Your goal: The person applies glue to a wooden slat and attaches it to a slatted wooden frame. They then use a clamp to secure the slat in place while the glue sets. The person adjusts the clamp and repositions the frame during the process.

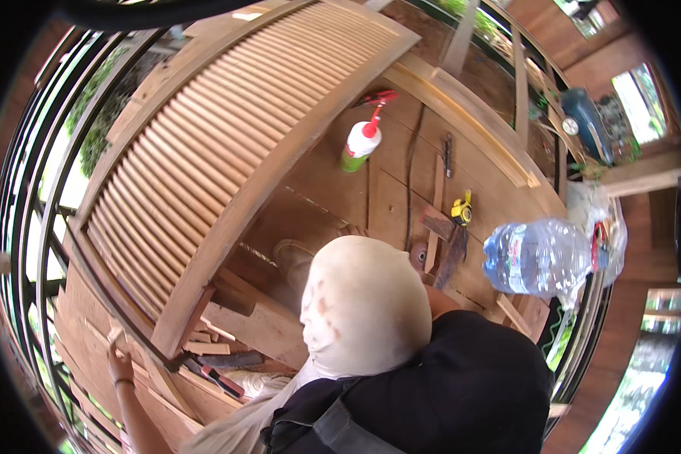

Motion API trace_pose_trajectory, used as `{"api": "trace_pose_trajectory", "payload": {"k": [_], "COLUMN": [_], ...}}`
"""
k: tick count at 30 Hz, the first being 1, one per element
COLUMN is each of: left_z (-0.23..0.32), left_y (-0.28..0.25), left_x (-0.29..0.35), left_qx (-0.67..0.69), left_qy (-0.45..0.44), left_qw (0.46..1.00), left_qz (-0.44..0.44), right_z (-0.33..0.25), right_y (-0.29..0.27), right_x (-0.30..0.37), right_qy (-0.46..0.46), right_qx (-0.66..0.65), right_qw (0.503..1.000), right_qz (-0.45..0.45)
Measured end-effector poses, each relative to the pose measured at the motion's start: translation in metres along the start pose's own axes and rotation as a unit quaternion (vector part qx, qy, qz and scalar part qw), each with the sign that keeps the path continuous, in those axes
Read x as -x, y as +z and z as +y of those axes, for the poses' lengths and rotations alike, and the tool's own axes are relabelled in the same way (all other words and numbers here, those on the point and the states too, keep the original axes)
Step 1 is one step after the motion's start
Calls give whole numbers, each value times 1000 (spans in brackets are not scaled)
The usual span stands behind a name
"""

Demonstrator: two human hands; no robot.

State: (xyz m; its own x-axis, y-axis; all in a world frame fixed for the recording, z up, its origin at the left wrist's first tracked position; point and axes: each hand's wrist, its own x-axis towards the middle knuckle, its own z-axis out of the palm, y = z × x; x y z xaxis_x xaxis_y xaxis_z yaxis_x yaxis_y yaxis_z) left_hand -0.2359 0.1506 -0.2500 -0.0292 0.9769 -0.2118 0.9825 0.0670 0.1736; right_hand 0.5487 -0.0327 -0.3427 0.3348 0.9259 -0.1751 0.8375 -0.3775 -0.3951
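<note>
My left hand (120,366) is at the lower left, beside the near corner of a slatted wooden shutter panel (197,144). Its fingers look closed around a small pale scrap (115,336) whose kind I cannot make out. Framed by flat wooden rails, the panel slants across the left half, its many rounded slats set in rows. My right arm (440,303) drops from a black sleeve behind my raised knee (367,306), and the right hand is hidden. Close to the panel's near corner lies a dark tool with red on its handle (221,380).
A white and green glue bottle (361,145) with a red nozzle stands on the wooden floor. Farther right are a yellow tape measure (461,208), wood offcuts (436,224) and a large clear plastic bottle (541,257). A blue tank (586,125) sits at the far right.
</note>
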Motion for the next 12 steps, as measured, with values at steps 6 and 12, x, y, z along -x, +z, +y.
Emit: {"api": "trace_pose_trajectory", "payload": {"k": [6,12], "left_z": [95,78], "left_y": [-31,-54], "left_x": [-8,21], "left_qx": [157,-54], "left_qy": [53,-61], "left_qw": [986,996], "left_qz": [8,38], "right_z": [6,21], "right_y": [1,-13], "right_x": [10,-28], "right_qy": [-114,-272], "right_qx": [32,3], "right_qw": [993,956], "right_qz": [-15,-109]}}
